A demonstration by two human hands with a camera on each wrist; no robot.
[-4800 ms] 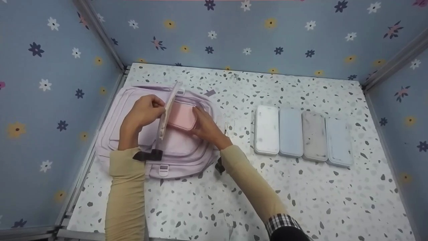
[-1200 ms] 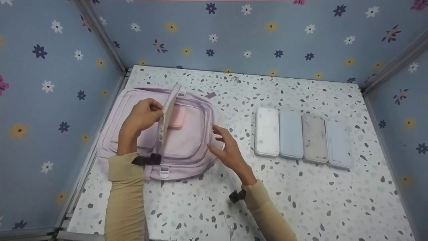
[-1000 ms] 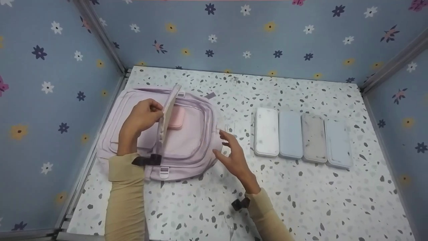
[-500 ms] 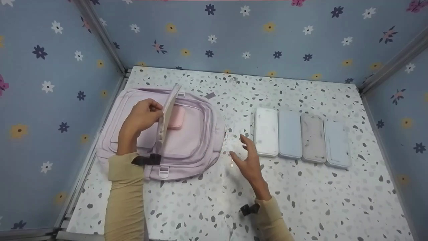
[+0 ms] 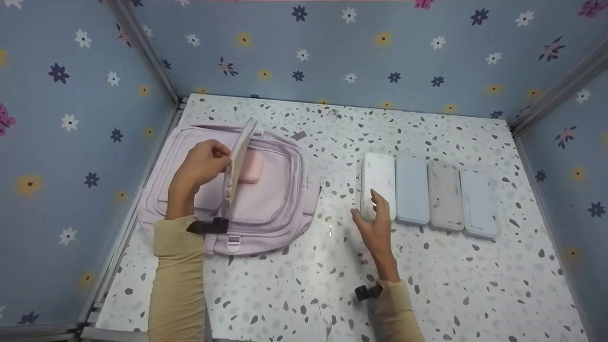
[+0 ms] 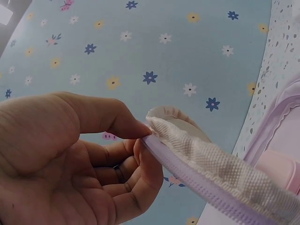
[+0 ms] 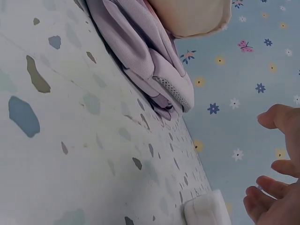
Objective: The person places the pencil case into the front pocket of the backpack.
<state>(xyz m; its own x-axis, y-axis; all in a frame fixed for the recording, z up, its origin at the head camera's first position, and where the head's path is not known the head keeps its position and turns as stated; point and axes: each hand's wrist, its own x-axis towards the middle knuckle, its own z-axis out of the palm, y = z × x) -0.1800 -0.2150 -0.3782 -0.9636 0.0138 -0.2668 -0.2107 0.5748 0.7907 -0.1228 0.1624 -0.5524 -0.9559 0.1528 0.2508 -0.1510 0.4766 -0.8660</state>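
A lilac backpack point(image 5: 263, 204) lies on the table at the left, its front flap raised on edge. My left hand point(image 5: 202, 164) pinches the zippered rim of that flap point(image 6: 211, 173) between thumb and fingers, as the left wrist view shows up close. Inside the uncovered compartment sits a pink box point(image 5: 251, 168), partly hidden behind the flap. My right hand point(image 5: 377, 232) has its fingers spread and holds nothing. In the head view it overlaps the near end of a white oblong case point(image 5: 378, 173); the right wrist view has the case point(image 7: 206, 211) below the fingers.
Right of the white case, a blue case point(image 5: 412, 190), a grey speckled case point(image 5: 445, 194) and a pale blue case point(image 5: 479, 204) stand side by side. Flower-patterned panels point(image 5: 342, 52) wall the speckled table point(image 5: 294, 299) at the back and both sides.
My right hand has let go of the pink box in the backpack and moved right to the white case. My left hand has kept the flap raised.
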